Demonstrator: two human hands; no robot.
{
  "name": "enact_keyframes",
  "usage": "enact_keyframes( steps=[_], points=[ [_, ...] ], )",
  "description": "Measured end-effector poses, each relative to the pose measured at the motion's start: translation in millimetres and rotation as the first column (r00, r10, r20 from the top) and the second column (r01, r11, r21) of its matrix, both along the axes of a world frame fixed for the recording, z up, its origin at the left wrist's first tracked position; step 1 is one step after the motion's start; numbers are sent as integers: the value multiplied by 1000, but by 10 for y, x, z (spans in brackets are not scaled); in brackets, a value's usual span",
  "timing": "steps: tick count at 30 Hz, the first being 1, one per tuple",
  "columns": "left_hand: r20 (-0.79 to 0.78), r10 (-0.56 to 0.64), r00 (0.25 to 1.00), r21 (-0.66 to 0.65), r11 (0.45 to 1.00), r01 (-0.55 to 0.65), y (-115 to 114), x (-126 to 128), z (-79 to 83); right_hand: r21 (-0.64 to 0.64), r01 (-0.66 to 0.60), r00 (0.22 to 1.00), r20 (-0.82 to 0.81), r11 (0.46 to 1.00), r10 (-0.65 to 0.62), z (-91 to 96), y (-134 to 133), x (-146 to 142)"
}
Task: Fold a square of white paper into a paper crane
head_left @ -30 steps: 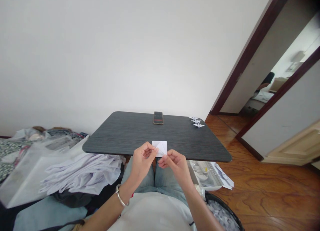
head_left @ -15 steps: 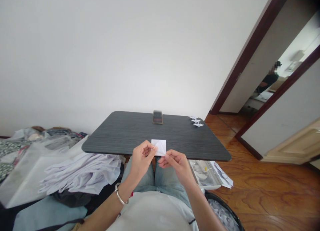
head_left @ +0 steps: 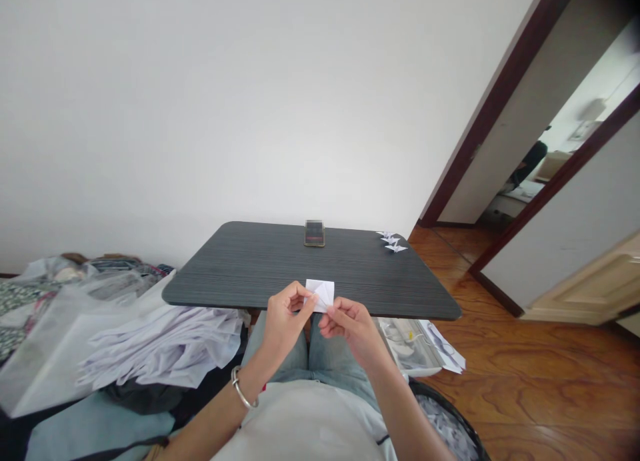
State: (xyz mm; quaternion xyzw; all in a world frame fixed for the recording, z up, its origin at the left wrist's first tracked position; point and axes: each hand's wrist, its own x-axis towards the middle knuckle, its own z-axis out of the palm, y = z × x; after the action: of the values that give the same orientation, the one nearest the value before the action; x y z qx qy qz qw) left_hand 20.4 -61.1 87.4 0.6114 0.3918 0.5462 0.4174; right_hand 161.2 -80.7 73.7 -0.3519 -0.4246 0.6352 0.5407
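Observation:
A small folded white paper (head_left: 323, 292) is held up in front of the near edge of a dark wood-grain table (head_left: 250, 268). My left hand (head_left: 285, 318), with a silver bracelet on the wrist, pinches the paper's left side. Pinching its lower right corner is my right hand (head_left: 350, 324). Both hands hover above my lap, just short of the table edge.
A phone (head_left: 315, 234) stands upright at the table's far edge. Small folded paper cranes (head_left: 393, 241) lie at the far right corner. White sheets and clear bags (head_left: 150, 341) pile up at my left; a bin (head_left: 450, 428) and paper pack (head_left: 425, 348) sit at my right. A doorway (head_left: 550, 154) opens beyond.
The paper has been turned and pressed a little lower between my fingers. A person seen through the doorway has moved.

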Motion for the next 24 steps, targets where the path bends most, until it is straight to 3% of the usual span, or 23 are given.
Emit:
enact_keyframes(
  steps=[18, 24],
  points=[
    [75, 25, 997, -59, 998, -21, 64, 2, -25, 85, 9, 995, 101, 996, -18, -2, -23, 36],
    [36, 26, 999, -44, 999, -24, 47, 24, -41, 116, 121, 980, 146, 986, -138, -2, -29, -26]
  ],
)
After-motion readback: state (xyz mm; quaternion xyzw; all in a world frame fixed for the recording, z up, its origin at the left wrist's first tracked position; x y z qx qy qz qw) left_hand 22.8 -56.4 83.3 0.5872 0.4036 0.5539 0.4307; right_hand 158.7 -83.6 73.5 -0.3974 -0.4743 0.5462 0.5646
